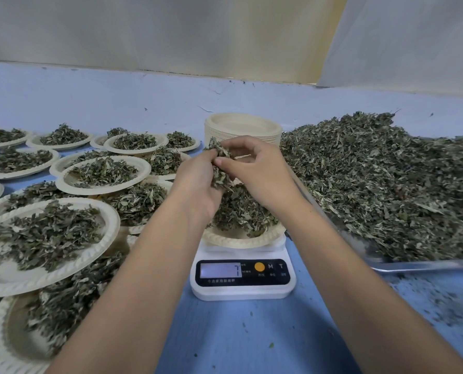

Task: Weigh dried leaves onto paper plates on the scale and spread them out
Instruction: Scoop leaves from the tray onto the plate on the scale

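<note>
Head view is looking down on a blue counter (238, 336), where a white scale (241, 288) is sitting with a paper plate (241, 241) on its platform. Both hands are meeting just above that plate. The left hand (198, 186) is cupping a clump of dried leaves (220, 168), its fingers (206, 160) curled round it. The right hand (256, 171) is pinching the top of the same clump, with thumb and fingers (234, 163) bent closed on it. A loose mound of leaves (241, 211) is lying in the plate beneath the hands, hiding most of its floor. The scale's display is reading 7. Just right of the scale, a metal tray (427, 265) is carrying a big heap of leaves (387, 184). Behind the hands, a stack of empty plates (242, 126) is standing upright. To the left, many filled plates (49, 238) are overlapping, some resting on others' rims.
</note>
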The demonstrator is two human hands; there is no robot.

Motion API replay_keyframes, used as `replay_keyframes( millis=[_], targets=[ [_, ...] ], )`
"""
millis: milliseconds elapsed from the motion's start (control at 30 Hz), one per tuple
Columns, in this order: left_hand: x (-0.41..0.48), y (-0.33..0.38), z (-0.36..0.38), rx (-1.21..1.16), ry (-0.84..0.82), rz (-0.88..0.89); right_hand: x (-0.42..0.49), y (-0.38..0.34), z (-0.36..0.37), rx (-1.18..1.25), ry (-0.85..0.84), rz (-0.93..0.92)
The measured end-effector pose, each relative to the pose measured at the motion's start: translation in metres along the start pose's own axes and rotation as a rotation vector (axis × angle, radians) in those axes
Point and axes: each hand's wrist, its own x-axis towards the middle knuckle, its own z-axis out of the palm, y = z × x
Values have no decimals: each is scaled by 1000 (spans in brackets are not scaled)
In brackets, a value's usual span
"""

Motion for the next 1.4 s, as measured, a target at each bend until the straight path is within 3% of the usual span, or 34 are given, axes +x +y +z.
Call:
replay_keyframes(
  millis=[500,867,1133,1400],
  targets=[
    [-2,-6,17,52,55,50,3,-1,-13,-1,63,-35],
    [0,-68,101,71,-38,-14,2,21,-99,-102,258,46],
    [-11,-138,141,439,-117,-70,-15,47,-152,-245,439,322],
    [-17,-143,140,887,-291,-36,-16,64,-166,-236,527,445]
  ],
)
